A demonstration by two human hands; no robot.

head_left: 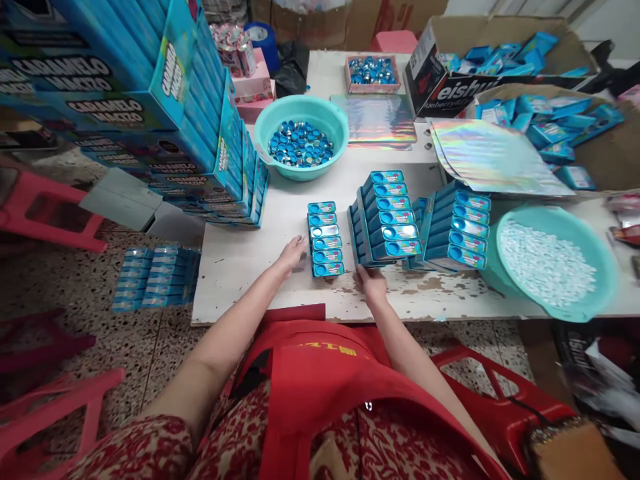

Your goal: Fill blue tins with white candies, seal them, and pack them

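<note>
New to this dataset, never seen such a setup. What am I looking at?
No machine here: these are a person's bare hands, in one picture from a head-worn camera looking forward and down. The left hand is beside a row of six blue packs; the right hand is at the near edge of a larger blue stack. Whether either grips anything is unclear. The white table also bears a turquoise basin of small blue pieces.

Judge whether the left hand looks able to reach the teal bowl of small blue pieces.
Probably yes, with some stretching: the teal bowl is open-topped and stands beyond the left hand, with no object visible between them.
</note>
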